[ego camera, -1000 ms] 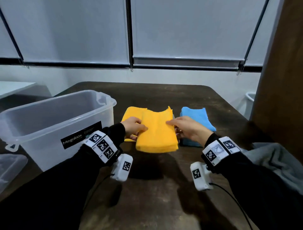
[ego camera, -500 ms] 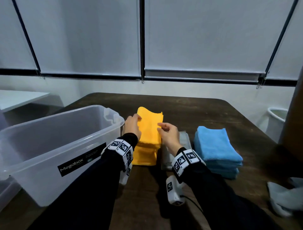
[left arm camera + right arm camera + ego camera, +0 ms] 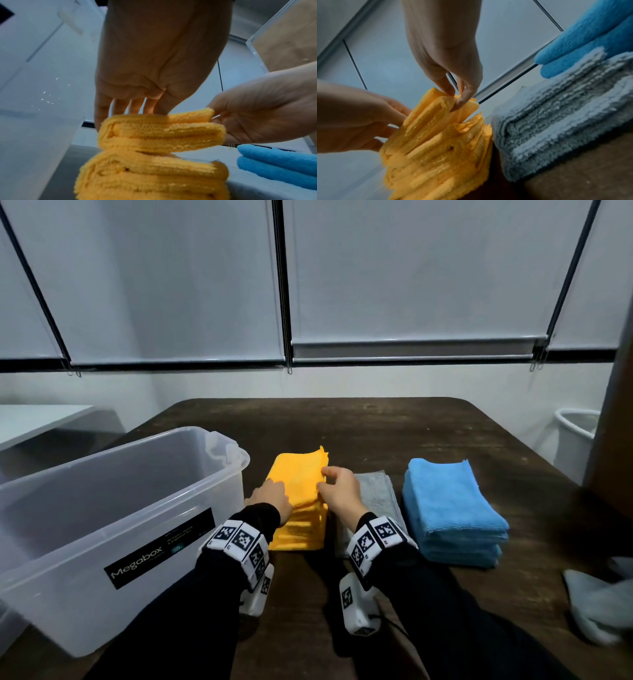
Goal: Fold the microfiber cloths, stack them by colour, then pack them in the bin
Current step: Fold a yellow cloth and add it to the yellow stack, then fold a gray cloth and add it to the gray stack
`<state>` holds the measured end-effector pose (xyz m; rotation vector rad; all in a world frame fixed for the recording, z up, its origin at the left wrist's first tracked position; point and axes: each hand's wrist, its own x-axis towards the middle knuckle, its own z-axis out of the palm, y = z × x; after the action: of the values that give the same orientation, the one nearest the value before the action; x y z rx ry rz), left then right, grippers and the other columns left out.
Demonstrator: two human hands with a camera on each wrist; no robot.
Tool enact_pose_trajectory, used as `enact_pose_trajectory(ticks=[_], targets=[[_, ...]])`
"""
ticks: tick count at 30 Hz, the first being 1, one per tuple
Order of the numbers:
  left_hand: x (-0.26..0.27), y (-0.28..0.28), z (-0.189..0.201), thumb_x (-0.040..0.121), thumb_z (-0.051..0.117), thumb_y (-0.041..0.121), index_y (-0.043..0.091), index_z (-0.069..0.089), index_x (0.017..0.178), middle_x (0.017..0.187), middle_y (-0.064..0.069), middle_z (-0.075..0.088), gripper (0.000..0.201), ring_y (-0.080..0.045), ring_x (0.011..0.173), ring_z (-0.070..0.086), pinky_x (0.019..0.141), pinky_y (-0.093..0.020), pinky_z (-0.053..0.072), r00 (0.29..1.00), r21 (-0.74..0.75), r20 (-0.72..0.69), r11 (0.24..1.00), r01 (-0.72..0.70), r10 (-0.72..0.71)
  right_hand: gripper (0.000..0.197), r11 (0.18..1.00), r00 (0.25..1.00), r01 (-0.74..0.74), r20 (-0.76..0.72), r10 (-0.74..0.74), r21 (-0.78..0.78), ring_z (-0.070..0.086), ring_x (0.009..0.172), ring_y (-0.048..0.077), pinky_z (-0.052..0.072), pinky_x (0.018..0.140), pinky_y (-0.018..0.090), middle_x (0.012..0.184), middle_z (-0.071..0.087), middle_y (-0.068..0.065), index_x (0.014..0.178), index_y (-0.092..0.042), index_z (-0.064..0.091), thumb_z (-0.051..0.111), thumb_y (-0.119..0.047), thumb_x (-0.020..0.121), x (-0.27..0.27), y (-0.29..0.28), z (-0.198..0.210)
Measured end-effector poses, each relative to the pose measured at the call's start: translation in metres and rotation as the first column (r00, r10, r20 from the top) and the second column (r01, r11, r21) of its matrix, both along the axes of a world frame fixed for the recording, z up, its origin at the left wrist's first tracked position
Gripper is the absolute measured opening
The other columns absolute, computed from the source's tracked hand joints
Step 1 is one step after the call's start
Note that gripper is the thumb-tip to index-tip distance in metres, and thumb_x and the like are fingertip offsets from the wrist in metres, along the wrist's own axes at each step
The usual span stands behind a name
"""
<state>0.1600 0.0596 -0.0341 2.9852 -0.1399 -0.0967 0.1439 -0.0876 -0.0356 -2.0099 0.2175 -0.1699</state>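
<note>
A folded yellow cloth point(image 3: 298, 474) lies on top of the yellow stack point(image 3: 301, 532) at the table's middle. My left hand point(image 3: 274, 491) holds its left edge. My right hand point(image 3: 325, 479) pinches its right edge between thumb and fingertip. In the left wrist view the top cloth point(image 3: 163, 129) sits slightly askew on the stack point(image 3: 154, 175). The right wrist view shows the pinch point(image 3: 455, 100) on the cloth's corner point(image 3: 433, 119). A low grey stack point(image 3: 380, 498) and a taller blue stack point(image 3: 448, 505) stand to the right. The clear Megabox bin point(image 3: 154, 508) is at the left, with nothing in it.
A loose grey cloth point(image 3: 599, 601) lies crumpled at the table's right edge. A white waste bin point(image 3: 575, 436) stands on the floor beyond the right side. The bin's wall point(image 3: 42, 94) is close beside my left hand. Closed blinds fill the back.
Both hands carried the folded yellow cloth away from me and lowered it onto the yellow stack. The head view swung left, so the grey and blue stacks show in full.
</note>
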Motion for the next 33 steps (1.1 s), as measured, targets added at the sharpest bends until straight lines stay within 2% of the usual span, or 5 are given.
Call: enact_pose_trajectory(ticks=[8, 15, 23, 29, 33], targets=[[-0.024, -0.004, -0.012, 0.104, 0.022, 0.021, 0.005, 0.005, 0.150, 0.157, -0.017, -0.005, 0.052, -0.038, 0.144, 0.004, 0.118, -0.041, 0.014, 0.963, 0.157, -0.246, 0.976, 0.149, -0.107, 0.047, 0.994, 0.987, -0.066, -0.143, 0.079, 0.088, 0.052, 0.123, 0.027, 0.045, 0.104, 0.042, 0.137, 0.052, 0.010, 0.141, -0.007, 0.045, 0.054, -0.019, 0.097, -0.026, -0.006, -0.016], [-0.064, -0.023, 0.006, 0.100, 0.038, 0.018, 0.018, 0.023, 0.148, 0.159, -0.007, 0.005, 0.050, -0.028, 0.147, -0.002, 0.115, -0.049, 0.021, 0.992, -0.156, 0.121, 0.986, 0.049, -0.030, 0.023, 0.954, 0.996, -0.084, 0.008, 0.085, 0.286, 0.066, 0.093, 0.016, 0.056, 0.080, 0.032, 0.100, 0.064, 0.006, 0.115, -0.009, 0.060, 0.044, -0.004, 0.098, -0.090, -0.038, 0.017], [-0.137, -0.118, 0.008, 0.091, 0.048, 0.008, 0.014, 0.056, 0.122, 0.129, -0.014, 0.049, 0.033, -0.030, 0.125, 0.043, 0.105, -0.040, 0.035, 0.941, -0.446, 0.227, 0.833, 0.329, -0.250, 0.023, 0.979, 0.993, 0.032, 0.101, -0.054, 0.202, 0.065, 0.071, 0.009, 0.053, 0.058, 0.021, 0.087, 0.067, 0.003, 0.090, -0.015, 0.065, 0.046, -0.004, 0.095, -0.193, -0.119, 0.054], [-0.205, -0.200, 0.002, 0.090, 0.055, 0.009, 0.008, 0.061, 0.116, 0.120, -0.011, 0.062, 0.026, -0.025, 0.114, 0.056, 0.097, -0.027, 0.039, 0.811, -0.414, 0.121, 0.713, 0.566, -0.573, 0.032, 0.918, 0.935, 0.338, -0.040, -0.353, -0.207, 0.058, 0.111, 0.020, 0.045, 0.095, 0.029, 0.115, 0.066, 0.006, 0.117, -0.020, 0.066, 0.063, -0.023, 0.085, -0.262, -0.207, 0.038], [-0.242, -0.231, -0.004, 0.092, 0.055, 0.013, 0.008, 0.062, 0.113, 0.115, -0.007, 0.064, 0.023, -0.021, 0.109, 0.058, 0.091, -0.024, 0.042, 0.762, -0.414, 0.046, 0.682, 0.603, -0.646, 0.064, 0.770, 0.750, 0.429, -0.289, -0.595, -0.472, 0.023, 0.140, 0.040, 0.023, 0.113, 0.053, 0.154, 0.023, 0.020, 0.145, -0.027, 0.034, 0.055, -0.035, 0.085, -0.304, -0.254, 0.019]])
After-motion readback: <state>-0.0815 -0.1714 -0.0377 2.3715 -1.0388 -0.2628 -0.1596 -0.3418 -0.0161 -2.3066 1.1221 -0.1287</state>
